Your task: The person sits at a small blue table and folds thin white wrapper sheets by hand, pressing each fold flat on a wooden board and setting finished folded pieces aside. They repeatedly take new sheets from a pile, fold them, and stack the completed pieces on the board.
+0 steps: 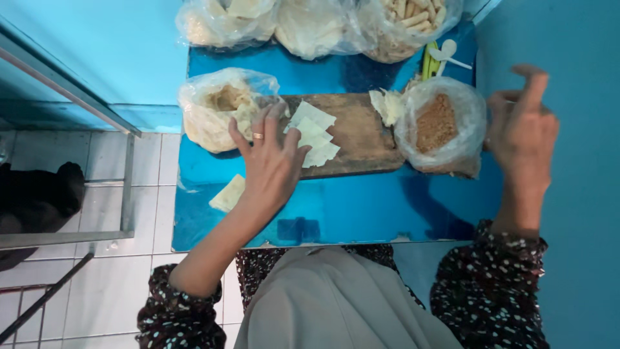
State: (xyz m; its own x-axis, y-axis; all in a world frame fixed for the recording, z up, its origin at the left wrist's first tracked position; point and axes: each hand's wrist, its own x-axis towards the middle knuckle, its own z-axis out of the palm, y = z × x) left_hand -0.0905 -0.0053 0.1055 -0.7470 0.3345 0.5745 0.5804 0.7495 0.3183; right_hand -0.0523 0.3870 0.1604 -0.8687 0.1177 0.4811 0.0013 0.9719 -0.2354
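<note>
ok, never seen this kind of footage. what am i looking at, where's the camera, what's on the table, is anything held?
There is no machine here: a person works with two bare hands, and the one picture comes from a camera worn on their head, looking down. The left hand, with a ring, rests on pale square wrapper sheets stacked on a wooden board. The right hand is raised and open beside a clear bag of brown crumbs, holding nothing. All of this sits on a shiny blue table. Another bag of sheets lies left of the board, one loose sheet lies near the wrist, and more filled bags line the far edge.
</note>
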